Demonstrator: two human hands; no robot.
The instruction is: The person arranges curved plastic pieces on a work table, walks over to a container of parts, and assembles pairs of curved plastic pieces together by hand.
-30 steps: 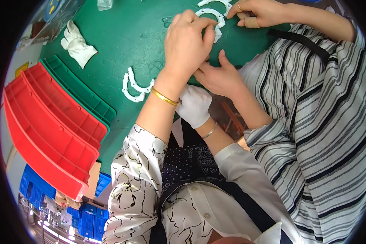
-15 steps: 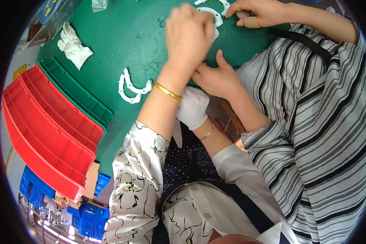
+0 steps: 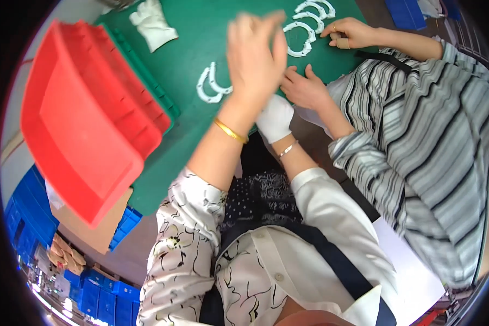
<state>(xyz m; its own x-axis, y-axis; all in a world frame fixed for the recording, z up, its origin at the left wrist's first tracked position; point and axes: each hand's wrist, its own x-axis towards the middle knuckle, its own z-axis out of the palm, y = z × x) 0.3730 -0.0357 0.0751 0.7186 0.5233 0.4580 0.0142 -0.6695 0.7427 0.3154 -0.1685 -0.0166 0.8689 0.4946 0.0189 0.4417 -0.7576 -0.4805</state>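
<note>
My left hand [image 3: 255, 54], bare with a gold bangle at the wrist, is raised over the green table [image 3: 190, 43]. Motion smears its fingertips, and I see nothing clearly in its grasp. Behind that wrist, my right hand [image 3: 275, 118] wears a white glove, its fingers hidden. To the left of my left forearm lie two white curved pieces [image 3: 205, 86], horseshoe-like with small holes, one partly overlapped by my wrist. Right of my left fingers is a larger white C-shaped piece [image 3: 311, 38], with several more white arcs [image 3: 316, 20] beyond it.
A person in striped clothing sits at my right, one hand [image 3: 308, 91] beside my glove, the other [image 3: 353, 33] by the far arcs. A white work glove [image 3: 153, 26] lies at far left. Red trays [image 3: 81, 130] and a green tray [image 3: 171, 106] line the left edge.
The whole view has shifted, bringing the trays closer and showing more far arcs. My left hand now sits farther left of the larger C-shaped piece, which is less covered.
</note>
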